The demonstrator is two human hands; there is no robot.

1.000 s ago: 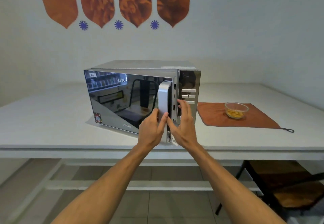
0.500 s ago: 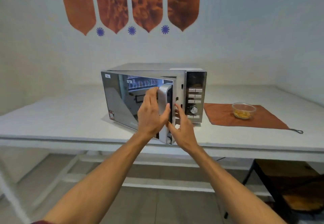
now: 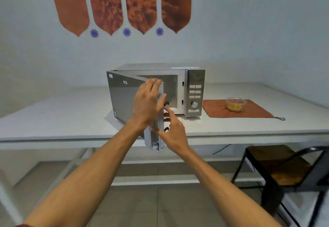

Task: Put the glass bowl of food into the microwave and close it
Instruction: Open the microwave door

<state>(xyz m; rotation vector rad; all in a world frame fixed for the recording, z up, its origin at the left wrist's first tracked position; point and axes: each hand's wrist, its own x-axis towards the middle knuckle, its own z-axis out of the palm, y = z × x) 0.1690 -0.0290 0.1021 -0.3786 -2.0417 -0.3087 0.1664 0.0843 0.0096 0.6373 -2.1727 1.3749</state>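
Note:
A silver microwave (image 3: 195, 77) stands on the white table (image 3: 53, 116). Its mirrored door (image 3: 121, 98) is swung out toward me, about half open, and part of the cavity shows behind it. My left hand (image 3: 146, 102) grips the door's free edge by the handle. My right hand (image 3: 173, 131) hovers just right of that edge with fingers spread, holding nothing. The glass bowl (image 3: 235, 104) with yellow food sits on an orange cloth (image 3: 213, 110) to the right of the microwave, away from both hands.
A dark metal chair with a wooden seat (image 3: 277, 169) stands under the table's right end. A black cable (image 3: 221, 149) hangs below the table edge. Orange wall decorations (image 3: 122, 4) hang above.
The microwave door has swung from nearly shut to about half open, pulled by my left hand. My right hand came off the door edge and now hovers beside it.

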